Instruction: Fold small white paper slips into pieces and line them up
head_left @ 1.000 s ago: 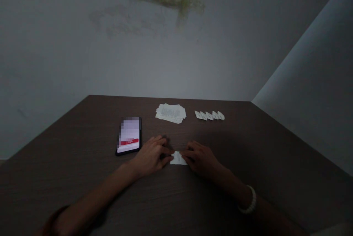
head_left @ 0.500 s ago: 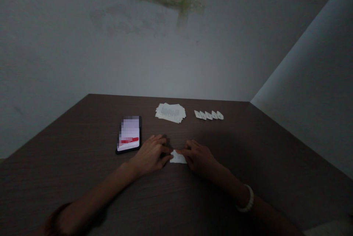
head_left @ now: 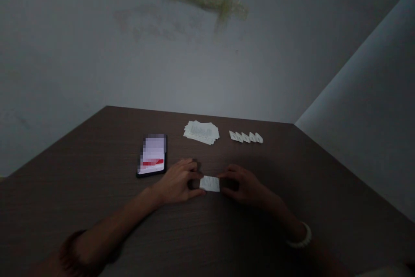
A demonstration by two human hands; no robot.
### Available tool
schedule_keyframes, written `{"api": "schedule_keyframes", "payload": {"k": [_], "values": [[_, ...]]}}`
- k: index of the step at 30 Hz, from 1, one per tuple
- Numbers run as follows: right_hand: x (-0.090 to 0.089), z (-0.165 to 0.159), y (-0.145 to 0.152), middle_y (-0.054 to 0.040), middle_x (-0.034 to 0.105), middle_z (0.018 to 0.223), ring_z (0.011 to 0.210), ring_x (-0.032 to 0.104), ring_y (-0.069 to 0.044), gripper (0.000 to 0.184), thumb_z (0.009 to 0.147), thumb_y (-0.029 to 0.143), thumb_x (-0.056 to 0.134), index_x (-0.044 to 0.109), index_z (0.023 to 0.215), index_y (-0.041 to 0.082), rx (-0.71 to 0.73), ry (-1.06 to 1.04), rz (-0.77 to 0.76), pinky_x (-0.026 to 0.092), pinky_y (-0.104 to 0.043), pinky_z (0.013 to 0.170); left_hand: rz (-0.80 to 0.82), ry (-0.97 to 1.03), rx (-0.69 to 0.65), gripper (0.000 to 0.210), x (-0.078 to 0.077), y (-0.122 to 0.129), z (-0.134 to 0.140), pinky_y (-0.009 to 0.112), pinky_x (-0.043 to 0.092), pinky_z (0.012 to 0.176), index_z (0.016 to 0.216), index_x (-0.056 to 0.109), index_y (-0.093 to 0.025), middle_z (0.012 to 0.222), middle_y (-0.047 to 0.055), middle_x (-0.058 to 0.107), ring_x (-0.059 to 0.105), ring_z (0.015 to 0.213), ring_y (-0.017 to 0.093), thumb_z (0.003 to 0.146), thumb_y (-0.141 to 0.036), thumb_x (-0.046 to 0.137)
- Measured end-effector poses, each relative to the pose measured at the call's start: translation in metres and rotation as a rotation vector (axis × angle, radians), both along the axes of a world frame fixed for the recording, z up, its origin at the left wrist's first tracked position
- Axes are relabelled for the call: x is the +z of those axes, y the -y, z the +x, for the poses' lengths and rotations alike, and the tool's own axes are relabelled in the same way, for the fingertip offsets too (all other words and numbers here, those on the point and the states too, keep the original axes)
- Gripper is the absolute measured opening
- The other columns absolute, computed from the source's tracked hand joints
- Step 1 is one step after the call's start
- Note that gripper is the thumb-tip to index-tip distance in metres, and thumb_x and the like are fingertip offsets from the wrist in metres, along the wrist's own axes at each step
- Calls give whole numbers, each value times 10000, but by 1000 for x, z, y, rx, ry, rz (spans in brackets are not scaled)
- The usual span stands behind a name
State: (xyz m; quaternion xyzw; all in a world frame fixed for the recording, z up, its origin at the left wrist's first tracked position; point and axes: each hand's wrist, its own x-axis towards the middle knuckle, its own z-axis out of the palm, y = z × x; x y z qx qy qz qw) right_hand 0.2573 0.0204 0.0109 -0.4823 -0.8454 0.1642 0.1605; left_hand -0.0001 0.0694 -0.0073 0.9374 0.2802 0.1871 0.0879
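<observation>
A small rectangular piece of printed paper (head_left: 209, 184) lies near the middle of the table, between my two hands. My left hand (head_left: 180, 182) pins its left side, index finger at the upper corner and thumb at the lower one. At the right side is my right hand (head_left: 243, 184), thumb and index finger spread apart. Its index fingertip reaches the paper's upper right corner, and the thumb tip is close to the lower right one. Lines of print face up on the paper.
A phone (head_left: 152, 155) with a lit screen lies to the left. Farther back sits a loose pile of printed papers (head_left: 201, 132). Several small folded white papers (head_left: 246, 137) overlap in a row to its right. Walls (head_left: 207, 74) border the brown table (head_left: 181, 234) behind and at right.
My right hand has shifted right, off the paper's surface to its edge, and its thumb and index finger have spread. The paper now shows fully. The view has tilted slightly.
</observation>
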Motion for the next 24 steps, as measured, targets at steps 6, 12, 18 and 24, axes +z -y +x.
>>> {"api": "schedule_keyframes", "payload": {"k": [6, 12, 18, 24], "values": [[3, -8, -10, -51, 625, 1051, 974, 590, -185, 259, 777, 266, 705, 710, 1036, 246, 130, -35, 4, 466, -321, 861, -18, 16, -10, 306, 3, 2, 0, 363, 436, 799, 1009, 679, -192, 954, 74, 571, 533, 928, 245, 853, -443, 601], [-4, -12, -9, -56, 640, 1013, 929, 602, -167, 167, 878, 259, 592, 714, 980, 206, 121, -113, 25, 463, -302, 849, -48, 29, -13, 326, 3, 1, -1, 366, 431, 818, 1016, 660, -191, 994, 80, 552, 521, 950, 249, 843, -461, 604], [-6, -11, -6, -58, 651, 1014, 931, 603, -166, 174, 900, 260, 559, 697, 985, 197, 121, -166, 20, 465, -301, 853, -70, 21, -13, 238, 2, 0, -1, 360, 425, 814, 1007, 663, -188, 973, 72, 550, 522, 931, 231, 904, -367, 545], [-17, -13, -6, -45, 685, 877, 830, 611, -161, 126, 853, 286, 631, 718, 876, 198, 79, -193, 126, 463, -278, 766, -48, 29, -28, 264, 2, -1, 0, 358, 429, 820, 950, 674, -180, 947, 69, 564, 533, 918, 213, 966, -314, 448]]}}
